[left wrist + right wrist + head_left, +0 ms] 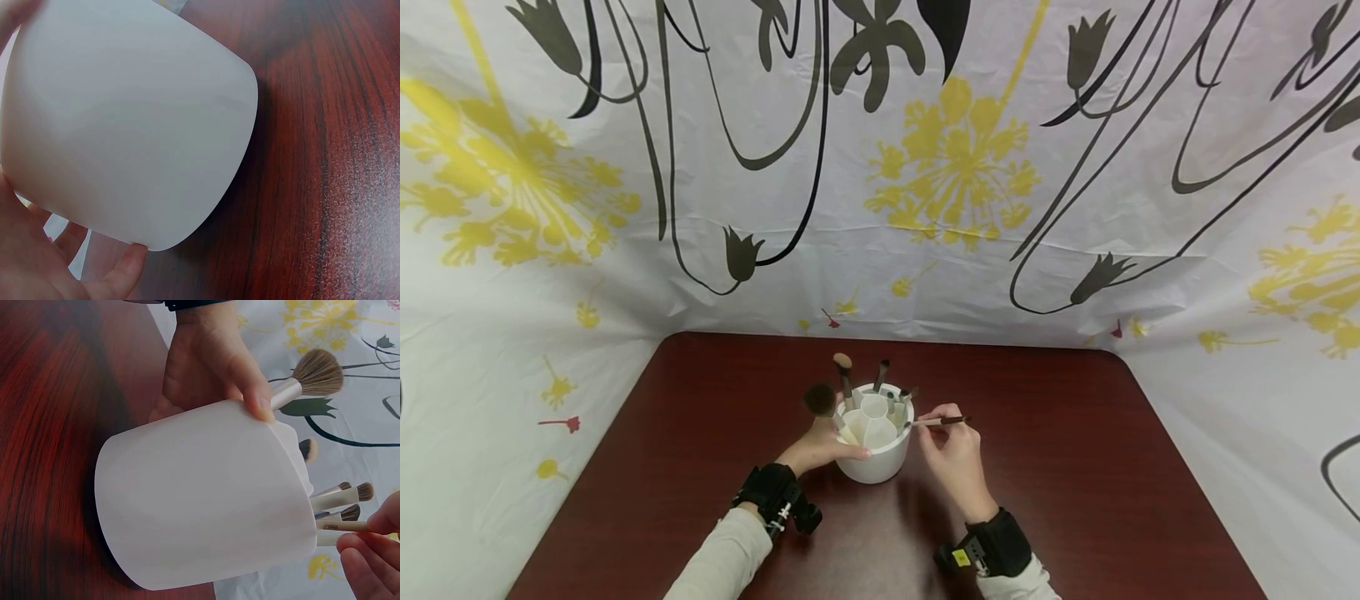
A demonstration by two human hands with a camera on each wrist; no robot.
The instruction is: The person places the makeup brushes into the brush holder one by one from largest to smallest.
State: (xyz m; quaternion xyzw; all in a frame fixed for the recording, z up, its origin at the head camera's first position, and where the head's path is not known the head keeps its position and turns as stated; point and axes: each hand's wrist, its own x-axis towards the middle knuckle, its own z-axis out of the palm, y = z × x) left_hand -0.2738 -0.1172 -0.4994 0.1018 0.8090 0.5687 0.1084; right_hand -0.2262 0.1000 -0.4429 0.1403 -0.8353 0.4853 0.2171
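A white round brush holder point(882, 460) with several compartments stands on the table in the head view. My left hand point(822, 447) grips its left side, thumb over the rim; in the left wrist view the fingers point(128, 265) lie against the holder's wall point(131, 125). The right hand point(953, 457) pinches a slim makeup brush point(936, 422) between thumb and fingertips, held roughly level at the holder's right rim. Seen from the right wrist, this brush point(340, 525) overlaps other brushes at the opening. A large fluffy brush point(320, 372) leans out beside the left thumb.
More makeup brushes stand in the holder, among them a tan-tipped brush point(842, 362) and a dark one point(882, 371) at the back. The dark red wooden table point(1075, 467) ends at a hanging white cloth point(955, 283) with a floral print.
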